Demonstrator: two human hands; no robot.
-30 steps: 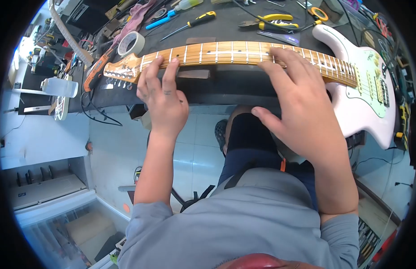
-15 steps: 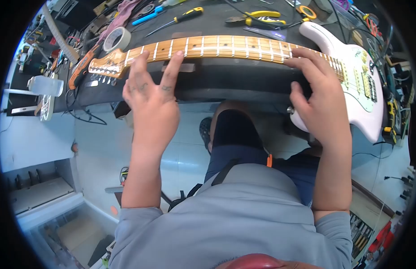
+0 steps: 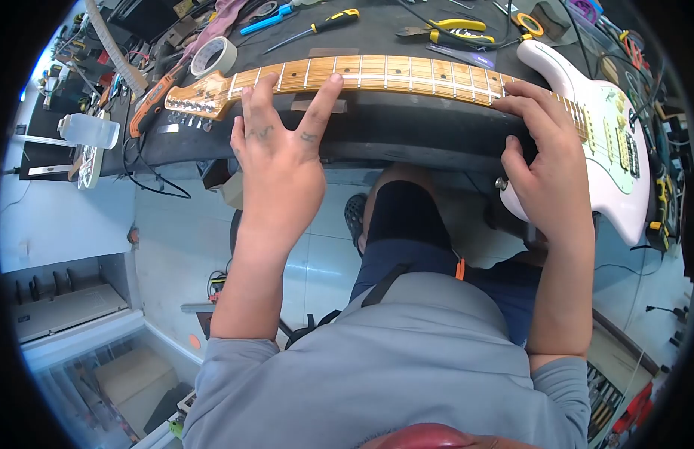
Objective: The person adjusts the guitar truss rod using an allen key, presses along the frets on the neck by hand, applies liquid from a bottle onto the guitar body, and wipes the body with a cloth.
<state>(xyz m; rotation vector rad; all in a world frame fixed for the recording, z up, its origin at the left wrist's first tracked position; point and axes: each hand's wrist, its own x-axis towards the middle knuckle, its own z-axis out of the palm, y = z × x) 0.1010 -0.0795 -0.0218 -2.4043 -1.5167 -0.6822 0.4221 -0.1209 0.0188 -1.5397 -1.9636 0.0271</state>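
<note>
At the far left there is a see-through plastic bottle (image 3: 89, 131). Next to the right, an orange and black tool (image 3: 146, 112) lies near the end of the guitar. A roll of tape (image 3: 214, 57) sits just behind the guitar's wooden headstock (image 3: 197, 99), which has shiny tuning pegs along its near side.

The electric guitar (image 3: 407, 73) lies across the dark bench (image 3: 414, 138), with its head to the left and its strings facing up. The left hand (image 3: 283, 165) is by the head end of the neck. Its fingers are spread apart, and a wide gap splits the pointing finger from the rest. The tips reach onto the near edge of the neck. I cannot tell how hard they press.

Behind the neck lies a screwdriver (image 3: 311, 30) with a yellow and black handle. Farther right are pliers (image 3: 459, 25) with yellow and black handles, spread apart.

The right hand (image 3: 553, 161) bends its fingers over the neck, close to the body. Its thumb sticks out, away from the fingers, so it is not clamped on anything. At the right is the pale pink body (image 3: 616, 206), with a light green pickguard (image 3: 603, 153).
</note>
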